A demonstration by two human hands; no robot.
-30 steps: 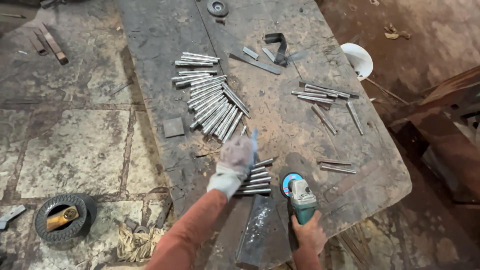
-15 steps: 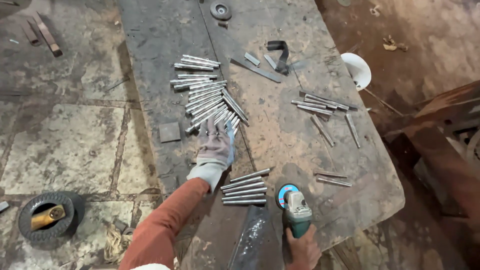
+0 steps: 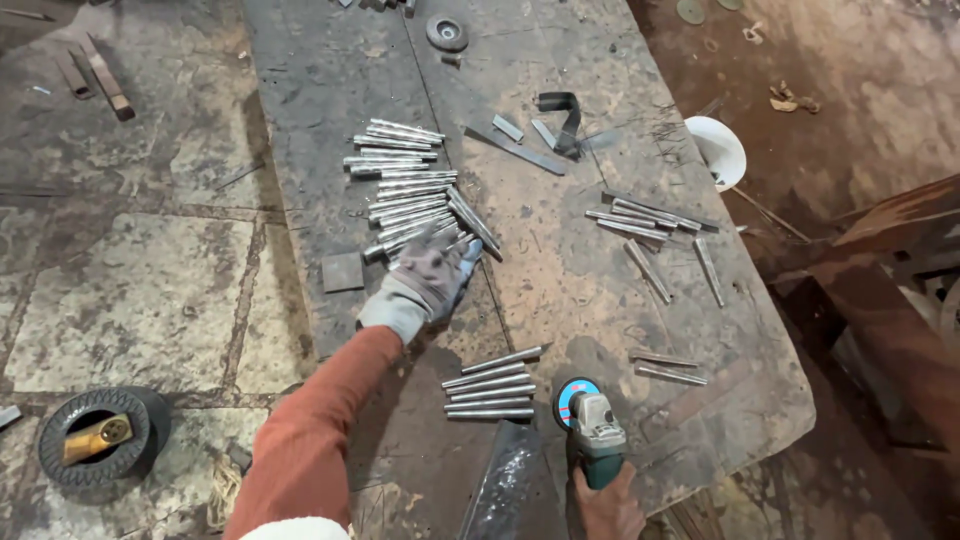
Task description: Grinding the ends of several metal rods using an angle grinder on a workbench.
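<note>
This was a rough metalworking shop. A scarred, grimy steel table (image 3: 560, 290) stood on a stained stone floor (image 3: 130, 290), strewn with cut metal rods (image 3: 410, 185), flat bar offcuts (image 3: 515, 150) and a small square plate (image 3: 343, 271). An angle grinder (image 3: 592, 430) with a blue-labelled disc rested on the table. A spare grinding wheel (image 3: 446, 32) lay at the far end, and a worn tyre-like ring (image 3: 98, 438) sat on the floor.
</note>
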